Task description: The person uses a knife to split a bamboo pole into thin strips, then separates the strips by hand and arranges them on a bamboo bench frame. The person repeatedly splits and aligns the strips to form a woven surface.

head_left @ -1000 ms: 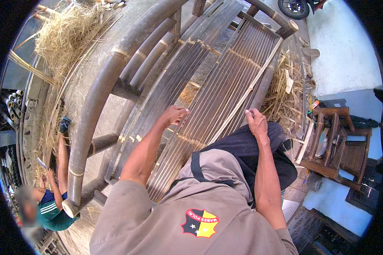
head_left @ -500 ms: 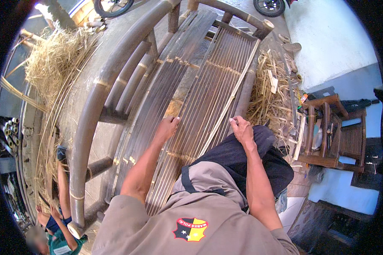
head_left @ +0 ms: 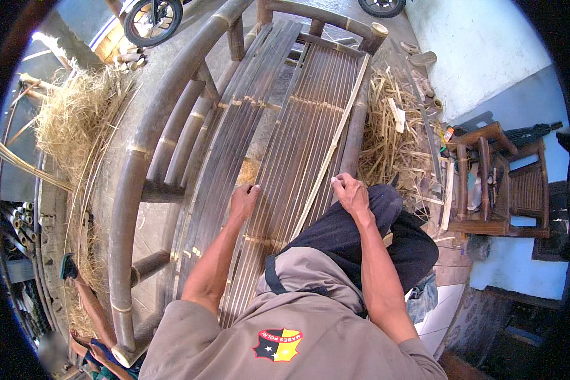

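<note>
Long dark bamboo-slat bench seat lies flat in its thick curved bamboo frame, slats parallel, glossy brown. Left hand sits curled on the seat's middle slats, fingers bent, likely steadying them. Right hand, at the seat's right edge, pinches a pale thin bamboo strip lying diagonally across it, probably for alignment.
</note>
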A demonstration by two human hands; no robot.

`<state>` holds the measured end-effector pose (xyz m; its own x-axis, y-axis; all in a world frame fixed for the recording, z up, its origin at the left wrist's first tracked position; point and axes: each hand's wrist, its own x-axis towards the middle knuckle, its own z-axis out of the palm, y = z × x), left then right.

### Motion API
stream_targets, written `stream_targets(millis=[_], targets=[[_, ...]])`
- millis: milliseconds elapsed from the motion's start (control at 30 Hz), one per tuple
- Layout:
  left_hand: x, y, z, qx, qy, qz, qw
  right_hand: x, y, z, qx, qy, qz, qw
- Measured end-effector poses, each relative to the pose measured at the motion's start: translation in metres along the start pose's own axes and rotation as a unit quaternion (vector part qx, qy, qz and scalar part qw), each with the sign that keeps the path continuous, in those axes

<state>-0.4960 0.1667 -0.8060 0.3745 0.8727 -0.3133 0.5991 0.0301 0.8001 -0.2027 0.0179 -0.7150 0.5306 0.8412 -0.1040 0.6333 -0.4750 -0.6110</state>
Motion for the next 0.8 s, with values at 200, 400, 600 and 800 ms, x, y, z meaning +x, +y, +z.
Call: stream_targets(millis=[200,400,600,800], targets=[[-0.001,0.01,0.0,0.004,0.019,0.003,1.0,0.002,0.0,0.0,0.019,-0.015,0.012,1.0],[-0.001,0.008,0.006,0.031,0.058,0.017,0.998,0.001,0.0,-0.001,0.008,-0.009,0.008,1.0],[-0.003,0.01,0.006,0.045,0.068,0.024,0.996,0.001,-0.003,-0.005,0.009,-0.023,0.021,0.999],[-0.005,0.011,0.003,0.023,0.046,0.014,0.999,0.002,-0.005,-0.006,0.025,-0.016,0.028,0.999]])
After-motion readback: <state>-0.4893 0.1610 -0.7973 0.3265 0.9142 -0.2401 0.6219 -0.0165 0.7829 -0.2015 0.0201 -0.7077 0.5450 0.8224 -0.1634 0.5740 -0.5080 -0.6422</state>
